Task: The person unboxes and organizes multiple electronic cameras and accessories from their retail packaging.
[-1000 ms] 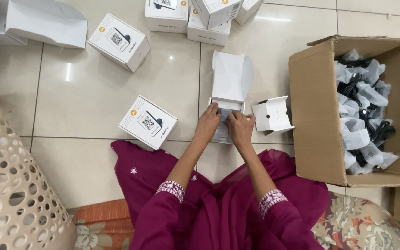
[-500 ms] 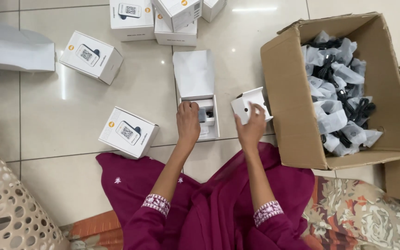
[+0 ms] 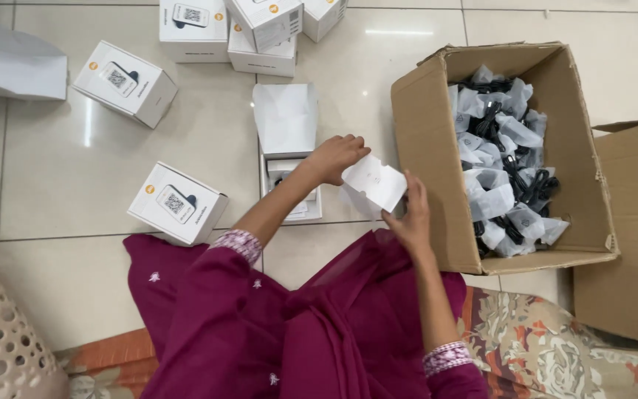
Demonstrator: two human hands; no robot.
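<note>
Between your two hands, just above the floor tiles, you hold a small white folded card insert [image 3: 373, 183]: your left hand [image 3: 334, 157] pinches its upper left edge with closed fingers, and your right hand [image 3: 413, 218] grips its lower right corner, which keeps it flat and clear of the open white box [image 3: 289, 159] lying beneath, lid flap tipped back. Close to the right, an open brown carton [image 3: 437, 155] stands with flaps up, full of black cables in clear bags [image 3: 507, 162]. Toward the floor's far edge sit closed white boxes [image 3: 125, 83], each with an orange dot and a dark square code patch on its lid; another [image 3: 177, 203] lies by your left sleeve.
</note>
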